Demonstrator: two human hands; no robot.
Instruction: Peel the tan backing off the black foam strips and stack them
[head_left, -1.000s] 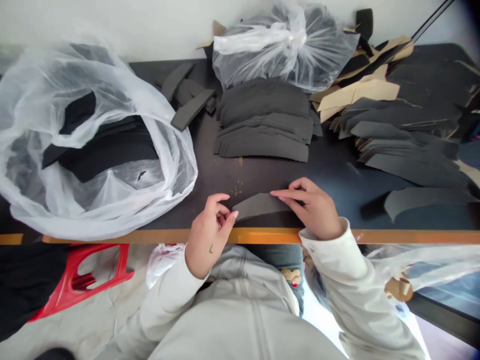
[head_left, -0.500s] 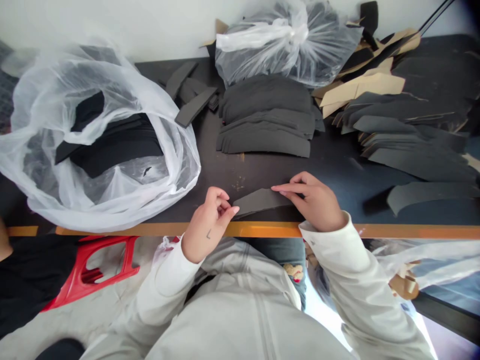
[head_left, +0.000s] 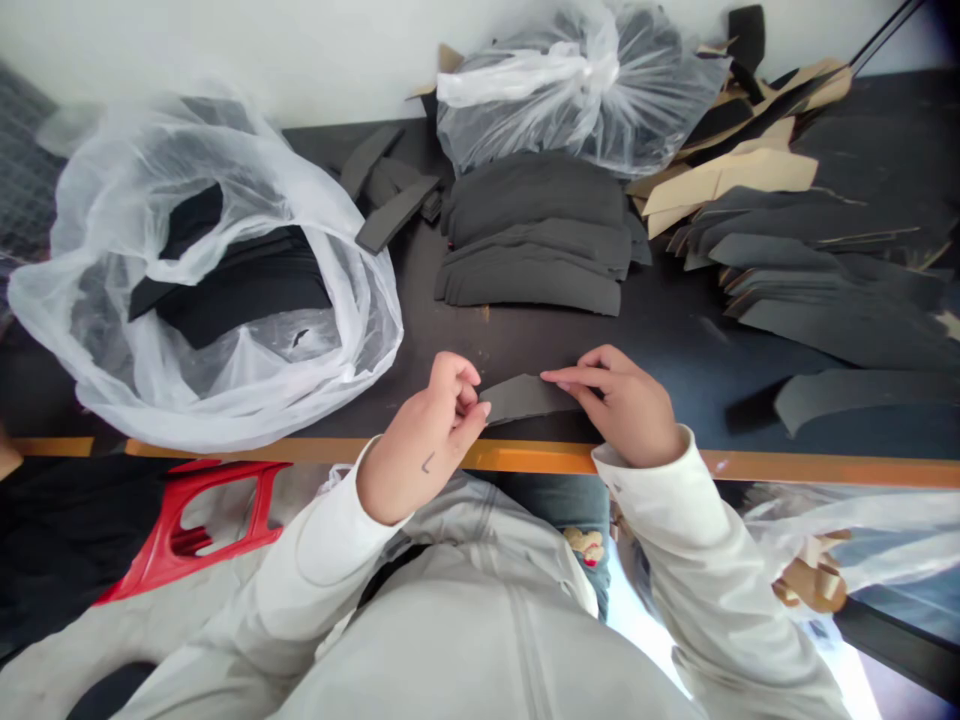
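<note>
Along the near edge of the dark table, just behind its orange edging strip, a curved piece of dark grey foam lies flat between the person's two hands; the left hand is curled closed, its fingertips bunched at the piece's left end, though whether they pinch it or only touch it I cannot tell; the right hand is open and loosely extended, its fingers lying across the piece's right end with the index finger stretched along its upper edge; white sleeves cover both forearms.

Left of the hands sits a large, open clear plastic bag holding black cut pieces; a knotted clear bag of dark pieces stands against the wall, farther back; just in front of it lie stacked dark grey curved pieces, with a few loose dark strips beside them, between the two bags; to the right, tan cardboard patterns rest among fanned dark grey pieces, and a single curved piece lies apart, nearer the edge; a red plastic stool shows below the table, on the left.
</note>
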